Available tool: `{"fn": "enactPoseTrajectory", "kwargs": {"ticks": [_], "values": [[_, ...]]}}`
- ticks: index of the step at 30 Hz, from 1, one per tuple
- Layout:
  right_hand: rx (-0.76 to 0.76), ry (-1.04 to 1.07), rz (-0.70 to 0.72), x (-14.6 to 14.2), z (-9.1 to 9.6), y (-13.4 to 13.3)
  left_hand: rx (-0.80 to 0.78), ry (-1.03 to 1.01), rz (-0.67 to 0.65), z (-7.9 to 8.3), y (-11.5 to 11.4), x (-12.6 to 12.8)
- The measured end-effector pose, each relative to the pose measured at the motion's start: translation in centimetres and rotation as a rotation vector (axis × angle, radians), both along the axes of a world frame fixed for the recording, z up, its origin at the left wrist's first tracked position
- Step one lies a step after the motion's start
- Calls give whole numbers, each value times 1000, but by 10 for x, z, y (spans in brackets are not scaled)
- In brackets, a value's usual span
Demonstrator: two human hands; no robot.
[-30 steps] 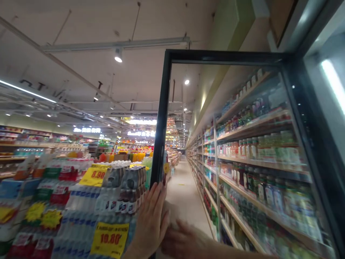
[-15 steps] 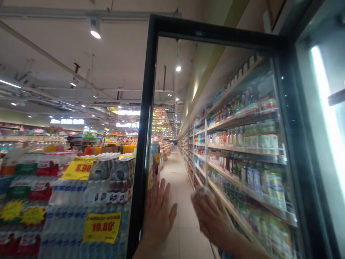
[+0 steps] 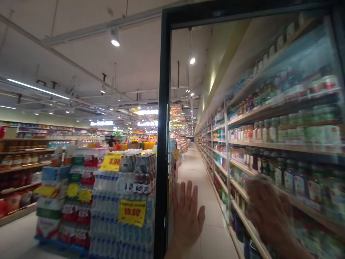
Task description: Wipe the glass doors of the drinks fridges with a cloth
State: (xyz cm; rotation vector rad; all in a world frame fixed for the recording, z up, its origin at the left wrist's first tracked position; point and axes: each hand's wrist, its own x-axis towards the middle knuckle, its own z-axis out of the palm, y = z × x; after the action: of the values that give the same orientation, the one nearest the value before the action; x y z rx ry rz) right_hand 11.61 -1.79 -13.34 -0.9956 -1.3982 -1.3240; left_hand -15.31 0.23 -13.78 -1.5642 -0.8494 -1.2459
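Note:
A black-framed glass door [image 3: 163, 118] stands upright before me, its free edge left of my hands. My left hand [image 3: 186, 212] is flat with spread fingers, palm toward the glass near that edge; it appears to rest on the pane. Farther right, my right hand [image 3: 269, 212] is smeared by motion close to the glass. Its fingers are bunched together over something small and pale, too blurred to name.
Left of the door rise shrink-wrapped bottle packs [image 3: 118, 205] with a yellow price sign [image 3: 132, 213]. Bottle-filled shelves [image 3: 269, 144] show in the glass on the right, beside a long aisle floor [image 3: 192, 165]. More stocked shelves [image 3: 24, 158] line the far left.
My right hand has moved right across the glass, away from my left hand. The left stays near the door's free edge. The view has swung left, and the lit cabinet at right has left the picture.

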Motion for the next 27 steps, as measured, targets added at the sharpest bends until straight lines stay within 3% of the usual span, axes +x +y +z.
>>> {"fn": "enactPoseTrajectory", "kwargs": {"ticks": [3, 5, 8, 10, 12, 14, 18, 20, 21, 25, 27], "values": [[101, 494, -82, 58, -6, -9, -6, 9, -3, 1, 1, 0], [119, 593, -130, 56, -7, -16, 3, 4, -19, 4, 2, 0], [-18, 271, -137, -5, -16, -13, 26, 1, -61, 7, 6, 2], [-148, -27, -67, -50, -24, -6, 43, -2, -87, 9, 9, 3], [-184, -187, -1, -66, -29, -2, 47, -12, -107, 9, 12, 3], [-146, -140, -33, -43, -30, -4, 41, -18, -118, 10, 13, 4], [6, 386, -227, 54, -18, -15, 53, -13, -120, 10, 13, 4], [51, 573, -252, 74, -14, -17, 60, -15, -116, 11, 13, 5], [51, 577, -248, 69, -13, -17, 61, -15, -116, 11, 14, 5], [-121, 124, -160, 4, -20, -9, 86, -8, -130, 12, 19, 3], [-169, -77, -125, -9, -24, -8, 97, -9, -136, 12, 22, 2]]}}
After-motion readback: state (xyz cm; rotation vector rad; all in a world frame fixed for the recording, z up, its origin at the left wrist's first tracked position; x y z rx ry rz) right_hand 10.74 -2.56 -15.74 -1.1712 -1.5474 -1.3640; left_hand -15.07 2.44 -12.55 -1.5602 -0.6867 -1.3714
